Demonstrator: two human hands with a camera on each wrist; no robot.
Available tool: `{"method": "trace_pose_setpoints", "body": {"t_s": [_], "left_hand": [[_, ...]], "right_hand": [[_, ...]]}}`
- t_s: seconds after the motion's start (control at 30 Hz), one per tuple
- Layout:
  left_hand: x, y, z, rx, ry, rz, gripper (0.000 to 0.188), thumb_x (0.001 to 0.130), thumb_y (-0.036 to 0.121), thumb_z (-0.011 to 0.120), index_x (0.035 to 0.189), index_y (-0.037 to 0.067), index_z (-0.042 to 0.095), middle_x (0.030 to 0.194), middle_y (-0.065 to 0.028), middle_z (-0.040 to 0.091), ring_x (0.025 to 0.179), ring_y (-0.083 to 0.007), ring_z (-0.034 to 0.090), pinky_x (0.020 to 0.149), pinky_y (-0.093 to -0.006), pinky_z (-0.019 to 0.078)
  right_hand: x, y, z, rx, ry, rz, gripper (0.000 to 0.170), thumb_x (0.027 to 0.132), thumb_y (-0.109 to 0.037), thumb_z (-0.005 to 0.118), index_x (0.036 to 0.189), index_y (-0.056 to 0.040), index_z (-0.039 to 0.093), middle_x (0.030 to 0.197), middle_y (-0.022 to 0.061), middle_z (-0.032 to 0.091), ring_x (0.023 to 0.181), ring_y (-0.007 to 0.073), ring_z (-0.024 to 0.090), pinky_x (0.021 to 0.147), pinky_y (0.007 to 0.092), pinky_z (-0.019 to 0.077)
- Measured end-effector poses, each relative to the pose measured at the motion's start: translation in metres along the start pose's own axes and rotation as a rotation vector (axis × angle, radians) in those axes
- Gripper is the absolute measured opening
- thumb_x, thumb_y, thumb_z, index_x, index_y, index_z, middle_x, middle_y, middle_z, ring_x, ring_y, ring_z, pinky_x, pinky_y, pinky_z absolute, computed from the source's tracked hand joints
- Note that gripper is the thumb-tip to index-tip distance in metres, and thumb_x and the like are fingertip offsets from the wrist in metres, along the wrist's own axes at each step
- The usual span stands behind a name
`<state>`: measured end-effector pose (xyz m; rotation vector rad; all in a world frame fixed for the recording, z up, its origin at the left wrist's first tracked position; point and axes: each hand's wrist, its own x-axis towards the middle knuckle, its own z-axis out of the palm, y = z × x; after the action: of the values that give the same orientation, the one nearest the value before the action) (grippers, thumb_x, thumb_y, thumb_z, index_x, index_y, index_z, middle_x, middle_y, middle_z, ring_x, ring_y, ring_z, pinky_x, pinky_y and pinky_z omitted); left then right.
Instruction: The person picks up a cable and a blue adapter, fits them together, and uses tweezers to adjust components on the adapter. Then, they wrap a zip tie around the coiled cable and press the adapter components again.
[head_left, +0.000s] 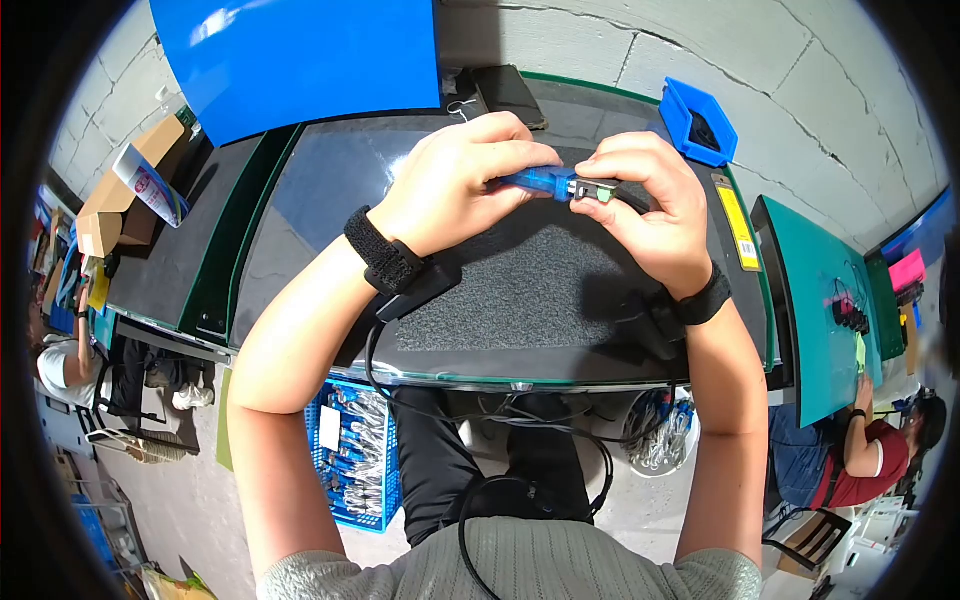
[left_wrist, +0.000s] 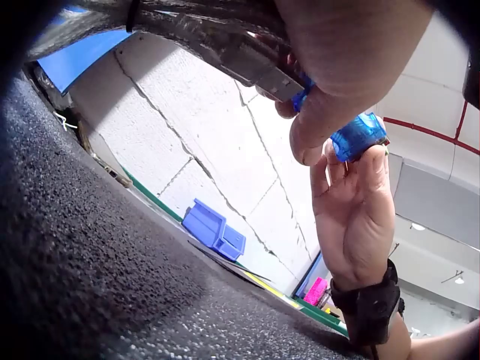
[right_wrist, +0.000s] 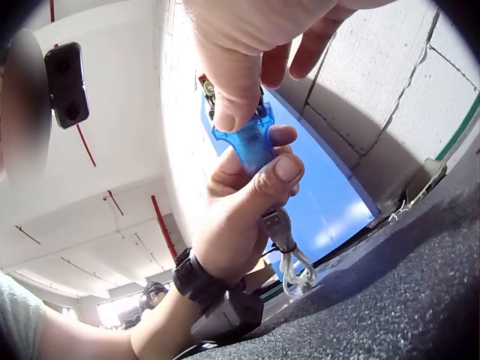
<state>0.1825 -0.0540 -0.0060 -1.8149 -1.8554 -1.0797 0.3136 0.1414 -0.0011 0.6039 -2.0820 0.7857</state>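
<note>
My left hand (head_left: 455, 180) grips a translucent blue cable adapter (head_left: 545, 181) above the dark textured mat (head_left: 500, 300). At the adapter's end, my right hand (head_left: 655, 205) pinches a small metal connector piece (head_left: 592, 190) with some green on it, between thumb and fingers. Seen from the right wrist, the blue housing (right_wrist: 253, 146) flares toward the right thumb, which covers part of the connector end. A metal USB plug (right_wrist: 276, 223) sticks out below the left hand, and its grey cable (right_wrist: 298, 274) hangs in a tied bundle.
A blue bin (head_left: 690, 105) with dark contents stands at the back right, near a yellow label strip (head_left: 737, 225). A dark flat object (head_left: 510, 95) lies at the back edge. Below the table, a blue basket (head_left: 392, 470) holds several bundled cables. Other people sit at both sides.
</note>
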Motion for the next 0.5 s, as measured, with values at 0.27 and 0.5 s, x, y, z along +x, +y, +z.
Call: {"method": "trace_pose_setpoints", "body": {"t_s": [0.27,0.5], "left_hand": [[0.0016,-0.0010,-0.0009,0.058,0.035,0.048,0.036,0.074,0.003,0.077,0.109,0.008,0.072,0.094,-0.0087,0.065,0.086,-0.0250,0.066,0.074,-0.0332,0.0538],[0.0033,0.0048,-0.0038,0.035,0.054,0.091,0.036,0.078,0.011,0.078,0.113,0.005,0.069,0.096,-0.0106,0.065,0.087,-0.0261,0.066,0.075,-0.0343,0.0535]], "right_hand": [[0.0004,0.0044,-0.0014,-0.003,0.016,-0.116,0.032,0.071,0.002,0.078,0.101,-0.0098,0.075,0.096,0.0047,0.072,0.088,0.0203,0.066,0.080,0.0332,0.0524],[-0.0028,0.0058,-0.0027,0.042,0.054,-0.070,0.031,0.074,0.002,0.078,0.103,-0.0077,0.074,0.100,0.0087,0.072,0.091,0.0201,0.067,0.082,0.0321,0.0541]]}}
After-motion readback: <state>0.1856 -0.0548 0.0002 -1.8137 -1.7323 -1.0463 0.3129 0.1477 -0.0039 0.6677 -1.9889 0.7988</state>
